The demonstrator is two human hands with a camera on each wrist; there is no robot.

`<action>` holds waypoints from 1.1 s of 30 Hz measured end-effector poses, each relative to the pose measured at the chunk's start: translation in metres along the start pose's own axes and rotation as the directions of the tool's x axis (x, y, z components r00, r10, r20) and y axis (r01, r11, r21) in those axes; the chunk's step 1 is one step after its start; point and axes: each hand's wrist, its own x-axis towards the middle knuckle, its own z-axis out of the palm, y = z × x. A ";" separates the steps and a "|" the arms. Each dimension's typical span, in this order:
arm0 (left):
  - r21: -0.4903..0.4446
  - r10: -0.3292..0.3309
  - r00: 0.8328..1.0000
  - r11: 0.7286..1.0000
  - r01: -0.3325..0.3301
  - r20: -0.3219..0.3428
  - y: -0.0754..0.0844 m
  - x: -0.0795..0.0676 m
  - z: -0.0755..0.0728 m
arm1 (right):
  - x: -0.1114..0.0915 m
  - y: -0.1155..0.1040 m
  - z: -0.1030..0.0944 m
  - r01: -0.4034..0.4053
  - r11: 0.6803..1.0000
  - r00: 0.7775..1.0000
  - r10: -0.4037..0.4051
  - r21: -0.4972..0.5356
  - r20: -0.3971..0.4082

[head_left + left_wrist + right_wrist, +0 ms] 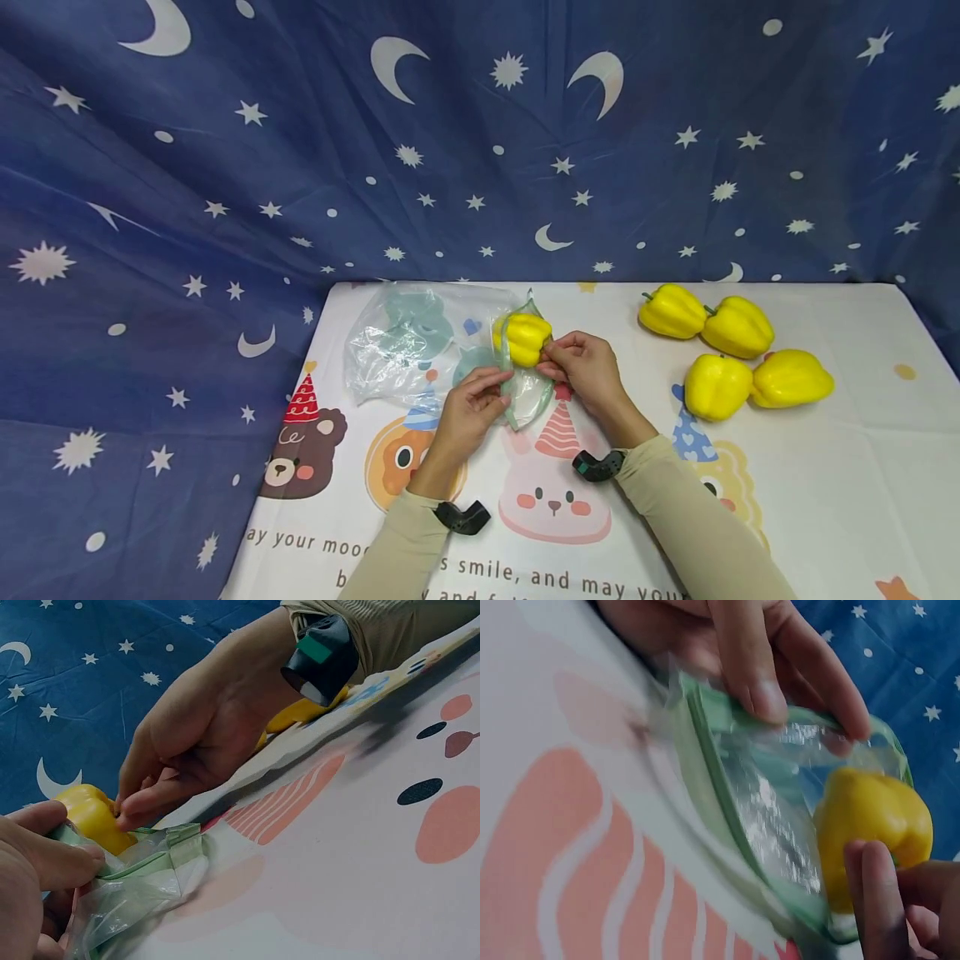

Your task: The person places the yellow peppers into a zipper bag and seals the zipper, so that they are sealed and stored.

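A clear plastic zip bag [405, 350] with a green-edged mouth lies on the table, its opening facing right. My left hand [470, 408] pinches the near edge of that mouth between thumb and fingers. One yellow bell pepper [527, 337] sits within the opening, partly inside the bag. By its stem end, my right hand [588, 371] holds the pepper with its fingertips. In the right wrist view the green rim [712, 765] stands spread apart, with the pepper [874, 817] at its far side.
Several more yellow bell peppers [716, 387] lie in a loose group to the right on the white printed tablecloth [847, 475]. A dark blue curtain [480, 125] with moons and stars hangs behind the table and along its left side.
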 end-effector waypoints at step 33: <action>-0.009 0.002 0.998 1.000 -0.001 0.065 0.001 0.000 -0.002 | 0.017 0.007 0.028 0.050 0.968 0.998 -0.042 0.245 -0.041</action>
